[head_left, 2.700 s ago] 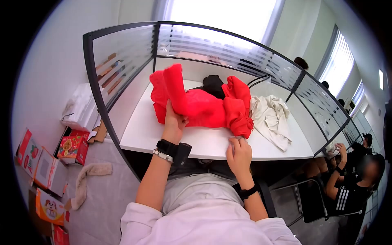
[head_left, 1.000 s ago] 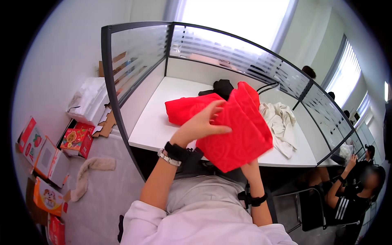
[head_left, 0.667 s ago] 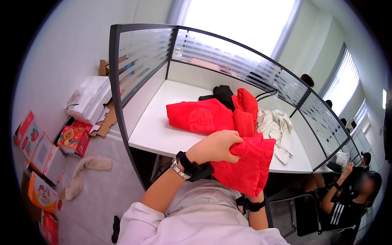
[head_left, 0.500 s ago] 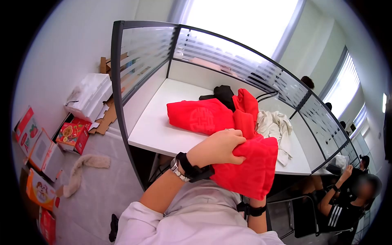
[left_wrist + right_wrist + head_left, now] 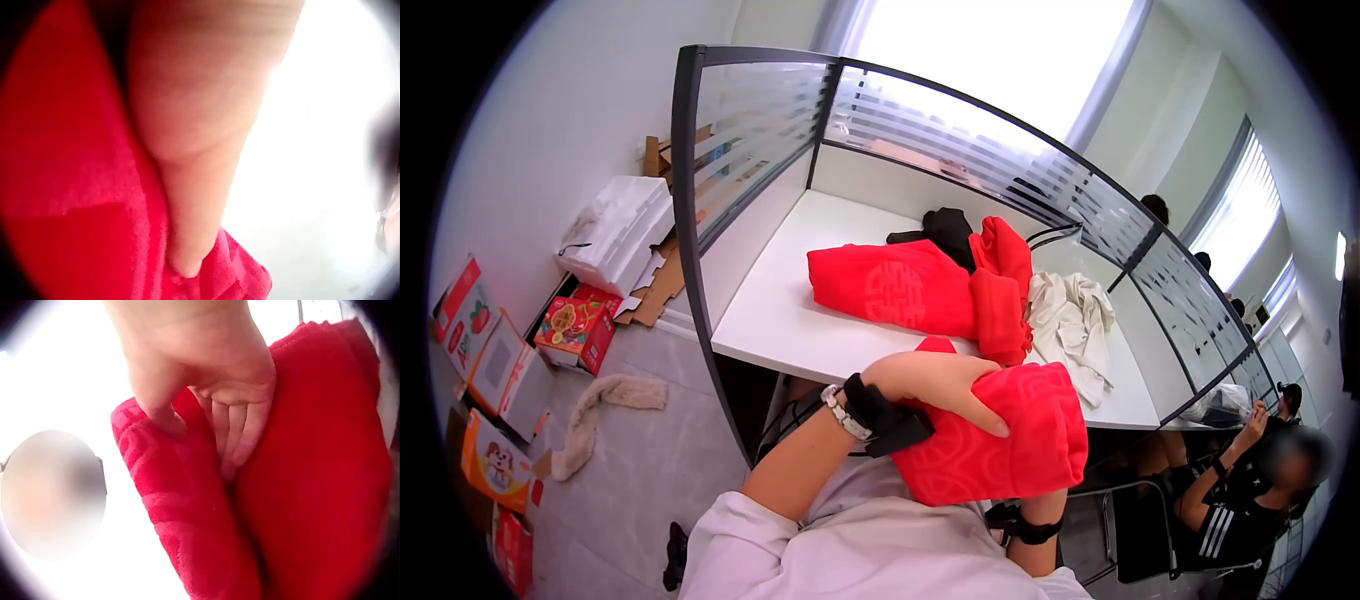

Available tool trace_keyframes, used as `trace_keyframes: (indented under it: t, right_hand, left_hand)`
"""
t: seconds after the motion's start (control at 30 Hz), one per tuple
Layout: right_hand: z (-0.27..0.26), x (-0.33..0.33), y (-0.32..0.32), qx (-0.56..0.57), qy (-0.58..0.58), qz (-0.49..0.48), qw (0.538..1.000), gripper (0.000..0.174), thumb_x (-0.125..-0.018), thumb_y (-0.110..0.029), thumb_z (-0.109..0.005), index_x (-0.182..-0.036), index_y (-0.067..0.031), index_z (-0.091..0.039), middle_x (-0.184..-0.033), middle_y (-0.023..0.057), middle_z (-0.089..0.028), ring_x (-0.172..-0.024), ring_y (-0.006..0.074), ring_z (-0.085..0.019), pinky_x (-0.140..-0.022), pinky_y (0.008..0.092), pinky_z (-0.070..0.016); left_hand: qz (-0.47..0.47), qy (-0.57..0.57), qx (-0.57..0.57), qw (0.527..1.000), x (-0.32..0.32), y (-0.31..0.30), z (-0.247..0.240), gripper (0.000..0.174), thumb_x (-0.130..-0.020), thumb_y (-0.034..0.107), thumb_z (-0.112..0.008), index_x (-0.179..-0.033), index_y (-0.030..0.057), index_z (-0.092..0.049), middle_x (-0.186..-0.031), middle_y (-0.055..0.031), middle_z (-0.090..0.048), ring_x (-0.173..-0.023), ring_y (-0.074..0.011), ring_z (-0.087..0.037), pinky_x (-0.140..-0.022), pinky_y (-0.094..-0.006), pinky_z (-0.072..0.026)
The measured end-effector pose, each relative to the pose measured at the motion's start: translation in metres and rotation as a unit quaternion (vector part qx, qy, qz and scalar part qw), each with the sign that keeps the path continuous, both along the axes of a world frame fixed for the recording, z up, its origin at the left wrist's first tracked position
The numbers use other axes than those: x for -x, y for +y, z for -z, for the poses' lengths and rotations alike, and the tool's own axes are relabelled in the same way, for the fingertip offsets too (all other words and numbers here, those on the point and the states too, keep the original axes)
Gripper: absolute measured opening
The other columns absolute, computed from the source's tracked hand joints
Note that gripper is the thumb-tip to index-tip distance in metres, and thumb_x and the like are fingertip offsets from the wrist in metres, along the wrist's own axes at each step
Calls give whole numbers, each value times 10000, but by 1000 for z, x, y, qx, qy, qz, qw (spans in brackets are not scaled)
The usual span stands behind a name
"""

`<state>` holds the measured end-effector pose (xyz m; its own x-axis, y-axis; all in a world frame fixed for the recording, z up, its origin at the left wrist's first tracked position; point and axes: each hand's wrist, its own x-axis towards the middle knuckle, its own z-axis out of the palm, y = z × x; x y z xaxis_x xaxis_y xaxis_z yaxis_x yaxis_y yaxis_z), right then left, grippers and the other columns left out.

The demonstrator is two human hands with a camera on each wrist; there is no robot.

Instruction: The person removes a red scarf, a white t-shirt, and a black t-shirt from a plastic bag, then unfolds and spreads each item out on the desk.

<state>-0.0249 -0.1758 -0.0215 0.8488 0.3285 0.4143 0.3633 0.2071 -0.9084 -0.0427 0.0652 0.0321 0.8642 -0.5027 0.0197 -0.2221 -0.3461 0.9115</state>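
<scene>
In the head view I hold a folded red cloth (image 5: 1020, 440) with raised swirling patterns in front of the desk's near edge. My left hand (image 5: 940, 385) grips its upper left side, the thumb lying across the front and the other fingers hidden. Up close, the left wrist view has that thumb (image 5: 194, 219) pressed against fuzzy red fabric. My right hand (image 5: 206, 369) pinches a layer of the cloth, its thumb on one face and its fingers tucked into the fold; the head view hides it behind the cloth. A second red cloth (image 5: 890, 290) with an emblem lies on the desk.
Behind the red cloth on the white desk (image 5: 770, 325) is a black cloth (image 5: 948, 232); a cream cloth (image 5: 1072, 325) lies to the right. Framed partitions (image 5: 688, 180) enclose the desk. Boxes (image 5: 578, 330) stand on the floor at left. A seated person (image 5: 1230, 490) is at right.
The red cloth in my hands came off the desk pile toward me, with my right hand now behind it. In the last half second it turned slightly and my left thumb stretched across it.
</scene>
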Motion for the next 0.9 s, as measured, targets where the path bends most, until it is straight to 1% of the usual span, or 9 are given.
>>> trace_keyframes:
  t: [0.27, 0.3, 0.4, 0.43, 0.57, 0.63, 0.73, 0.8, 0.9]
  right_hand:
    - [-27, 3, 6, 36, -165, 93, 981, 295, -939, -58, -641, -1224, 21, -648, -1149, 121, -703, -1045, 147, -654, -926, 291, -488]
    - [-32, -4, -2, -8, -88, 127, 988, 301, -944, -80, -636, -1227, 24, -631, -1117, 114, -705, -1065, 140, -646, -953, 289, -472]
    - [-41, -18, -5, -25, -225, 15, 974, 570, -1054, -421, -427, -1351, 52, -542, -1275, 174, -644, -1131, 266, -623, -1074, 410, -434]
    - [-44, -8, -10, 0, -184, -71, 980, 733, -1028, -538, -398, -1404, 81, -512, -1380, 231, -567, -1333, 329, -522, -1148, 459, -360]
    - [-62, 16, -21, 224, -23, -257, 940, 912, -838, -514, -759, -1462, 77, -456, -1333, 225, -632, -1231, 340, -630, -1035, 403, -476]
    - [-78, 31, -10, 426, -148, -241, 859, 1060, -656, -505, -907, -1451, 49, -477, -1122, 236, -715, -1034, 379, -710, -878, 376, -546]
    - [-78, 33, 0, 443, -211, -194, 850, 1129, -569, -565, -929, -1441, 13, -504, -961, 228, -728, -926, 402, -714, -797, 379, -557]
    - [-85, 29, 8, 423, -232, -192, 855, 1002, -658, -576, -884, -1386, 21, -538, -905, 205, -728, -867, 376, -723, -792, 372, -552]
    - [-89, 4, 23, 408, -32, -372, 833, 646, -892, -524, -702, -1255, -1, -599, -897, 140, -702, -781, 270, -675, -769, 345, -528]
  left_hand:
    - [-14, -57, -28, 998, 7, 13, -12, 594, -759, 345, -872, -1198, -1, -669, -1089, -134, -729, -966, -203, -684, -872, -314, -514]
    - [-15, -58, -26, 998, 12, 16, -15, 594, -759, 345, -872, -1198, -1, -669, -1089, -134, -729, -966, -203, -684, -872, -314, -514]
    - [3, -160, -47, 986, 22, 19, -17, 577, -730, 308, -882, -1164, -2, -663, -1087, -149, -693, -984, -270, -658, -886, -350, -500]
    - [41, -211, -51, 975, 22, 18, -15, 554, -724, 289, -878, -1140, -3, -658, -1085, -144, -674, -1011, -295, -636, -898, -366, -492]
    - [40, -304, -159, 939, 58, 2, -31, 396, -737, 159, -820, -1059, 3, -649, -1030, -127, -611, -1047, -329, -586, -885, -414, -491]
    - [23, -308, -209, 928, 73, -5, -32, 365, -741, 121, -801, -1052, 5, -650, -1024, -130, -604, -1033, -327, -589, -878, -408, -496]
    - [-43, -364, -259, 893, 79, -5, -26, 291, -742, 63, -767, -993, 7, -631, -1017, -134, -598, -1021, -321, -593, -859, -392, -505]
    - [-95, -388, -231, 887, 79, -2, -21, 246, -741, 25, -741, -943, 12, -601, -1013, -135, -599, -1010, -321, -592, -836, -393, -509]
    - [-99, -358, -234, 899, 78, -3, -17, 244, -754, 30, -731, -945, 12, -580, -985, -145, -602, -966, -328, -605, -814, -410, -514]
